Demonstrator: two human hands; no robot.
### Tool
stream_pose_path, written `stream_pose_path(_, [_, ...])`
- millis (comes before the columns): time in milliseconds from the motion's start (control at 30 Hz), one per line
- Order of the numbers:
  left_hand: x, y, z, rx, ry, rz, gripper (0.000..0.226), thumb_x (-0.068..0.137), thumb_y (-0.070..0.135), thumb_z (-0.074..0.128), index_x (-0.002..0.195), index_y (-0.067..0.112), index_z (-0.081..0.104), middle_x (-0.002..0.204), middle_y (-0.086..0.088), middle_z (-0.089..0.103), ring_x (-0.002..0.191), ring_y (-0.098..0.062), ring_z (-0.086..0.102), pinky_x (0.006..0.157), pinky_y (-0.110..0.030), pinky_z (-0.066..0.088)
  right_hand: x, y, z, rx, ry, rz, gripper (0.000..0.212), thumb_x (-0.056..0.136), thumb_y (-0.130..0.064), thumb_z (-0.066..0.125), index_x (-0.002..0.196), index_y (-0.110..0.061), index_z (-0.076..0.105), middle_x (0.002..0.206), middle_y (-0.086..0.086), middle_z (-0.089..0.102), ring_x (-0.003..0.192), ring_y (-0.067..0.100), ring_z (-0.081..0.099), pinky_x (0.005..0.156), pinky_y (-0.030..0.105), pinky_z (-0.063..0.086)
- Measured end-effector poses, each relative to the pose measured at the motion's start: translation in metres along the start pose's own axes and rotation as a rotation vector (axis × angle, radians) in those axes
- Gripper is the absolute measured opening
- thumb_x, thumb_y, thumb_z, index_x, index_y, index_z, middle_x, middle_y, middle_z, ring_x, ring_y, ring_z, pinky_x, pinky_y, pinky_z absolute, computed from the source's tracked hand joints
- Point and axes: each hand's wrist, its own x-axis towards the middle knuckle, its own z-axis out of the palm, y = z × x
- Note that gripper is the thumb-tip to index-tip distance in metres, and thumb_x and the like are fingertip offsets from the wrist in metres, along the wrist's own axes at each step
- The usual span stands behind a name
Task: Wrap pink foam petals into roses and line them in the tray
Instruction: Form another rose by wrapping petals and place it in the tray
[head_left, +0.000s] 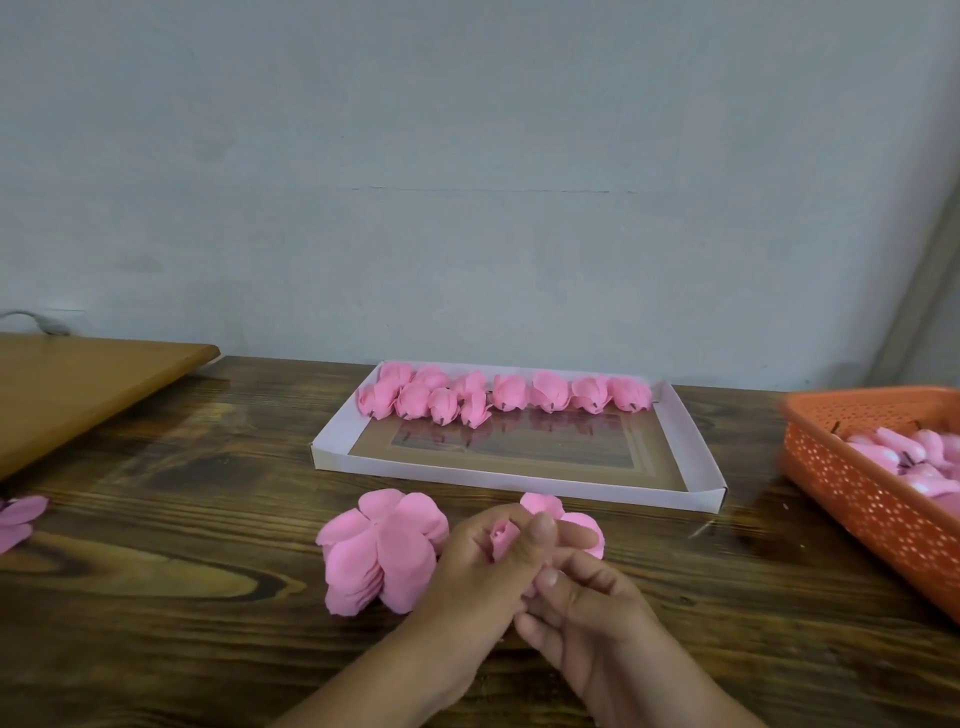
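Both hands meet at the table's front centre around one pink foam rose (569, 525). My left hand (478, 571) curls round its bud, thumb up across it. My right hand (582, 608) pinches the rose's lower part from below, and loose petals stick out to the right of the fingers. A stack of pink foam petals (382, 551) lies just left of my left hand. Behind them stands a shallow white tray (519, 480), with several finished roses (509, 395) lined along its far edge.
An orange perforated basket (857, 493) with pink pieces inside sits at the right edge. A light wooden board (78, 384) lies at the far left, and a few loose pink petals (18, 519) at the left edge. A plain wall rises behind the table.
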Motion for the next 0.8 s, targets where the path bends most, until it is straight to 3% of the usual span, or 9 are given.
stream_pose_path(67, [0.001,0.002,-0.005,0.005,-0.082,0.008,0.049,0.065,0.074,0.078,0.082,0.028,0.077,0.114,-0.006,0.076,0.11,-0.026,0.071,0.085,-0.045,0.059,-0.001,-0.004,0.0,0.057,-0.037,0.02,0.031,0.068,-0.015,0.078,0.096,-0.002,0.078,0.076,0.013,0.069,0.065,0.018,0.068,0.06,0.024,0.058])
stream_pose_path(200, [0.001,0.007,-0.016,0.016,-0.21,0.017,0.039,0.069,0.061,0.083,0.094,0.031,0.077,0.118,-0.001,0.074,0.095,-0.02,0.07,0.079,-0.037,0.055,-0.004,-0.014,-0.002,0.125,-0.123,0.062,0.058,0.056,-0.022,0.093,0.108,-0.005,0.075,0.074,0.012,0.065,0.062,0.016,0.065,0.061,0.024,0.058])
stream_pose_path(367, [0.002,0.009,-0.022,0.026,-0.296,0.038,0.045,0.076,0.055,0.081,0.108,0.024,0.076,0.107,0.0,0.075,0.077,-0.009,0.066,0.081,-0.046,0.048,-0.007,-0.021,-0.001,0.278,-0.203,0.135,0.05,0.059,-0.012,0.093,0.105,-0.003,0.075,0.076,0.017,0.061,0.062,0.02,0.064,0.059,0.026,0.058])
stream_pose_path(467, [0.003,0.011,-0.025,0.036,-0.329,0.03,0.05,0.075,0.056,0.081,0.111,0.022,0.076,0.094,-0.002,0.074,0.072,-0.009,0.066,0.075,-0.036,0.052,-0.008,-0.022,-0.001,0.277,-0.214,0.157,0.048,0.06,-0.014,0.093,0.103,-0.005,0.074,0.073,0.017,0.058,0.058,0.02,0.062,0.055,0.027,0.055])
stream_pose_path(633, [0.006,0.005,-0.026,0.043,-0.281,0.061,0.051,0.074,0.053,0.084,0.11,0.019,0.077,0.081,-0.005,0.071,0.069,-0.013,0.064,0.067,-0.03,0.054,-0.004,-0.019,-0.005,0.198,-0.159,0.156,0.04,0.073,-0.027,0.082,0.109,-0.01,0.075,0.075,0.015,0.061,0.059,0.018,0.061,0.058,0.026,0.056])
stream_pose_path(733, [0.007,0.003,-0.025,0.047,-0.184,0.092,0.049,0.07,0.055,0.086,0.104,0.02,0.079,0.093,-0.005,0.077,0.079,-0.016,0.07,0.068,-0.027,0.057,0.0,-0.016,-0.007,0.148,-0.074,0.106,0.047,0.078,-0.033,0.071,0.118,-0.009,0.072,0.083,0.019,0.068,0.066,0.019,0.067,0.063,0.026,0.059])
stream_pose_path(800, [0.008,0.001,-0.023,0.091,-0.132,0.134,0.044,0.072,0.052,0.085,0.104,0.022,0.079,0.103,-0.007,0.078,0.095,-0.02,0.073,0.078,-0.034,0.062,0.001,-0.013,-0.008,0.123,-0.048,0.069,0.053,0.079,-0.033,0.067,0.123,-0.002,0.067,0.094,0.021,0.069,0.073,0.019,0.069,0.069,0.025,0.06])
